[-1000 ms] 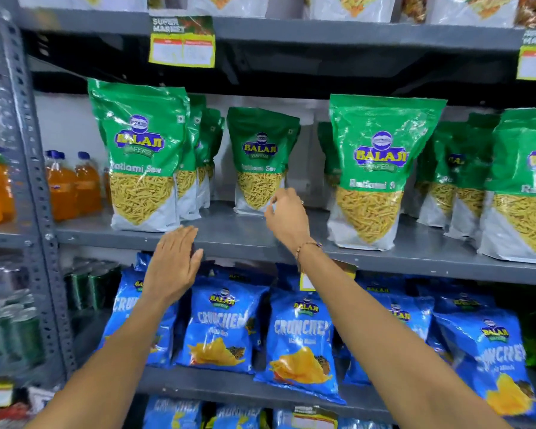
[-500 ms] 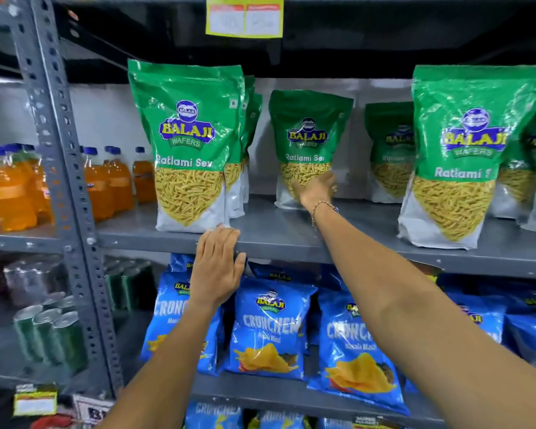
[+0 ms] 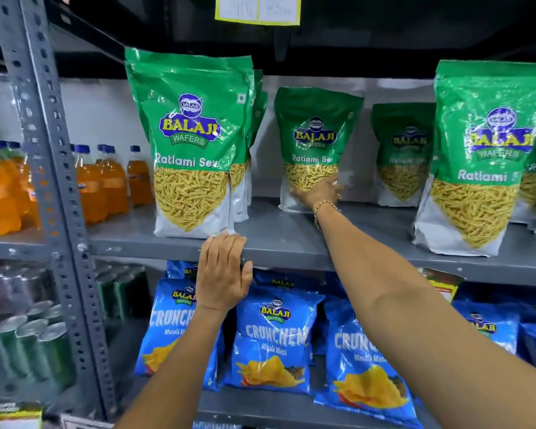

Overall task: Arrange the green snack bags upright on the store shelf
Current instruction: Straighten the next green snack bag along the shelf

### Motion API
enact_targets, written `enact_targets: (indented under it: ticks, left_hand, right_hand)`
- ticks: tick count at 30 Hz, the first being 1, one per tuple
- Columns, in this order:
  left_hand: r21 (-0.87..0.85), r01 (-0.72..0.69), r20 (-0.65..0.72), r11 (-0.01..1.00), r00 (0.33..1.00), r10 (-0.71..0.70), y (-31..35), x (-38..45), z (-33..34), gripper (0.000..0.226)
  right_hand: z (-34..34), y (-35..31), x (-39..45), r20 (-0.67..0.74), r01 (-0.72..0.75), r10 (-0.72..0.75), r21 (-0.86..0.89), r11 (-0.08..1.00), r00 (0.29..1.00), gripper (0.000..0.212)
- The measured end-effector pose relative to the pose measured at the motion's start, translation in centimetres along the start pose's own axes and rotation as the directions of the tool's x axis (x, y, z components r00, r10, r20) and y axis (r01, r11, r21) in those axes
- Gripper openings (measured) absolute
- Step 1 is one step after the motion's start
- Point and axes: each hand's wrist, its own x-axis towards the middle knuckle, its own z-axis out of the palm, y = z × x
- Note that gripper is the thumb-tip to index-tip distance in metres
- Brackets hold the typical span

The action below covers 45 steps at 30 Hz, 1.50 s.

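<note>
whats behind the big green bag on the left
More green bags stand in a row behind the front bag; only their right edges show. How many cannot be told, since it covers them.

The tall green snack bags [image 3: 192, 140] are of glossy plastic film that wrinkles and catches the light, with a clear window showing thin yellow sticks. They stand on a grey painted metal shelf [image 3: 291, 239], matt and smooth. At 9 o'clock the grey perforated metal upright [image 3: 48, 156] looks matt too. The blue crisp bags [image 3: 274, 339] at 6 o'clock are shiny plastic. The orange drink bottles [image 3: 106, 184] are clear smooth plastic. The green cans [image 3: 34, 345] at 8 o'clock look like glossy metal. A thin metal bracelet [image 3: 324, 209] glints.
</note>
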Motion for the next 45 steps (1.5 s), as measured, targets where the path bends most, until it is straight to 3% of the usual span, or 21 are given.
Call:
enact_targets:
  ticks: [15, 27, 45]
  left_hand:
    - [-0.032, 0.024, 0.079, 0.999, 0.997, -0.022, 0.4, 0.1, -0.9, 0.037]
    - [-0.041, 0.08, 0.223, 0.996, 0.972, -0.069, 0.9, 0.2, -2.6, 0.037]
    - [-0.04, 0.081, 0.298, 0.996, 0.952, -0.066, 1.0, 0.3, -3.4, 0.038]
  right_hand:
    - [-2.5, 0.7, -3.8, 0.024, 0.07, -0.071, 0.038, 0.997, 0.997, 0.11]
    - [-4.9, 1.3, -8.4, -0.033, 0.097, -0.095, 0.051, 0.994, 0.995, 0.109]
    - [-7.0, 1.9, -13.6, -0.132, 0.16, -0.161, -0.018, 0.987, 0.978, 0.101]
